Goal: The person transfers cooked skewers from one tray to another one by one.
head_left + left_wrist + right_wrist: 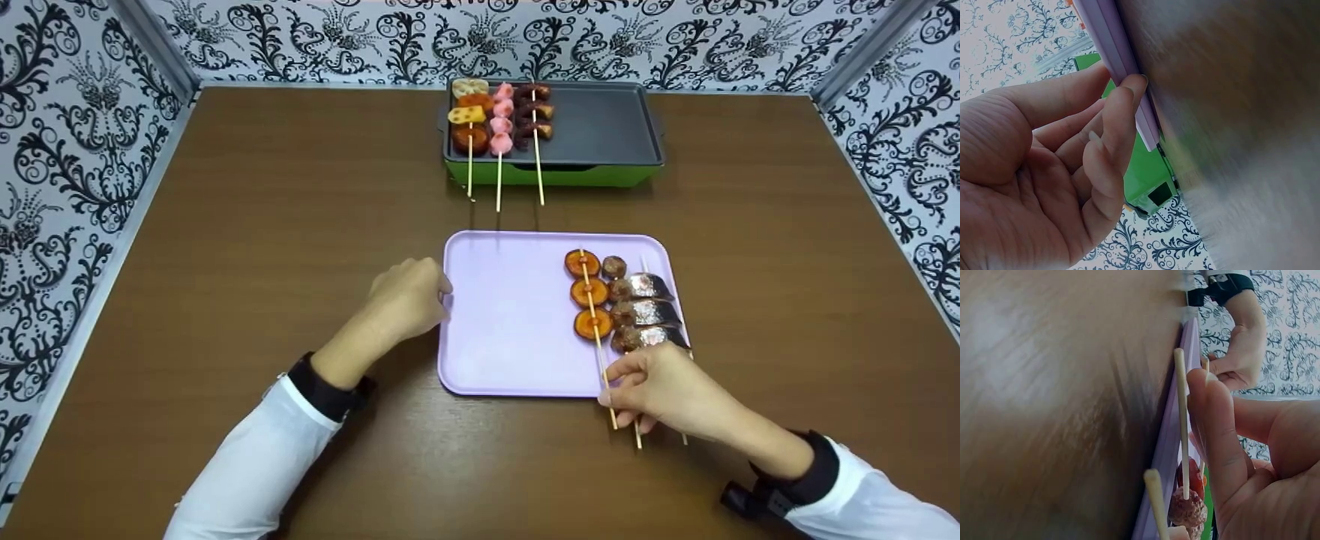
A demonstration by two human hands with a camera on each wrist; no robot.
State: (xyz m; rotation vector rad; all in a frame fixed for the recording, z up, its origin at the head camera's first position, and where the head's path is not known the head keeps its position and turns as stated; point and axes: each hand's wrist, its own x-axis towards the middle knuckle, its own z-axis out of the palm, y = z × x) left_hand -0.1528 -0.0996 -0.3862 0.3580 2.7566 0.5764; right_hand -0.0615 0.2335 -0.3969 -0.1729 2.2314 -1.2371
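A lilac tray [510, 315] lies on the table in the head view. My left hand [405, 300] pinches its left rim between thumb and fingers; the left wrist view shows the tray edge [1112, 45] in that hold. At the tray's front right, my right hand [667, 394] pinches the stick of a skewer of orange round slices [592, 291]. Just right of it lie a skewer of brown meatballs [613, 268] and a skewer of dark-skinned fish pieces [646, 312]. Their sticks pass beneath or beside my right hand and jut past the tray's front edge.
Behind the tray stands a grill with a dark plate [600, 124] and green base [592, 176]. Three skewers lie on its left part: mixed pieces [469, 139], pink pieces [501, 124] and dark brown pieces [525, 112]. Patterned panels [480, 41] border the brown table [300, 187].
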